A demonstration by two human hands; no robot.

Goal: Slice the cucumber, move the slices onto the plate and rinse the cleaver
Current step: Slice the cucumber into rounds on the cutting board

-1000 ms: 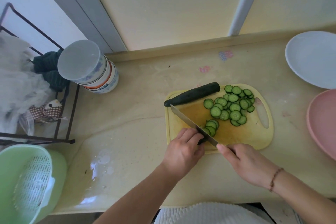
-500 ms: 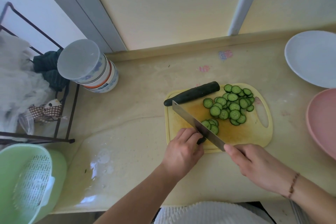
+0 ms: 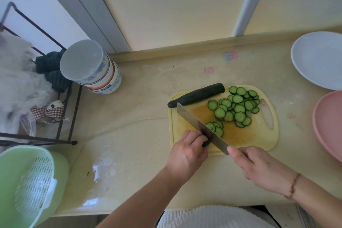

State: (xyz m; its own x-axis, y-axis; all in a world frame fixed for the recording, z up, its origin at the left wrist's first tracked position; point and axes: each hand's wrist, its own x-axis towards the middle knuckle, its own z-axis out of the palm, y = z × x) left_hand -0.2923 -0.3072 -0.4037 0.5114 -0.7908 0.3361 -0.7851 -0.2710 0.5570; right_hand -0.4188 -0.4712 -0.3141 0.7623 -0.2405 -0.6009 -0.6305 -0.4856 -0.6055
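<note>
On a cream stone counter [image 3: 148, 116] lies a pale yellow plastic cutting board [image 3: 259, 135]. The left hand [image 3: 187, 153] pins a dark cucumber stub [image 3: 205, 143], fingers curled over it; the right hand [image 3: 259, 168] grasps the steel cleaver [image 3: 199, 127], blade crossing the board. One whole dark green cucumber [image 3: 196, 94] lies along the far edge beside a heap of round slices [image 3: 236, 106]. Right: one white plate [image 3: 318, 59], one pink plate [image 3: 329, 126]. Left: stacked bowls [image 3: 92, 68], wire rack [image 3: 61, 109], green strainer basket [image 3: 31, 185]

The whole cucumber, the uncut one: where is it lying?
The whole cucumber lies along the far edge of the yellow board, left of the slices and just beyond the cleaver tip.
</note>
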